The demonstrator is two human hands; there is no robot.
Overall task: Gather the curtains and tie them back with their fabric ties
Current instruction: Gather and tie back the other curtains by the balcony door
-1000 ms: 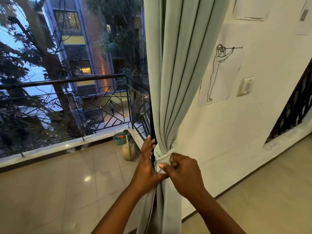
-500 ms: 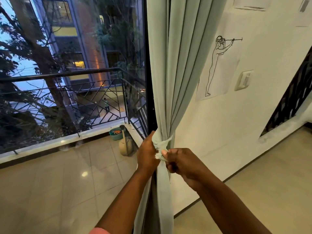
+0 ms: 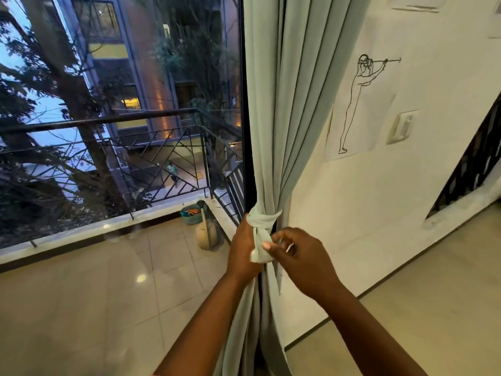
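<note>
A pale green curtain [image 3: 273,109] hangs gathered into a narrow bundle beside the black window frame. A matching fabric tie [image 3: 265,220] is wrapped round the bundle, and its loose tail hangs down between my hands. My left hand [image 3: 242,249] grips the gathered curtain from the left, just under the wrap. To the right of the bundle, my right hand [image 3: 301,257] pinches the tail's end with thumb and fingertips. The curtain's far side is hidden.
A white wall [image 3: 379,185] with a line drawing [image 3: 357,104] and a light switch [image 3: 402,127] stands right of the curtain. Behind the glass, a balcony with a black railing [image 3: 108,120] holds a small basket [image 3: 191,213] and a jug [image 3: 206,234].
The tie now sits wrapped round the bundle. My right hand has loosened from a fist to a fingertip pinch on the tail, while my left hand has stayed on the curtain.
</note>
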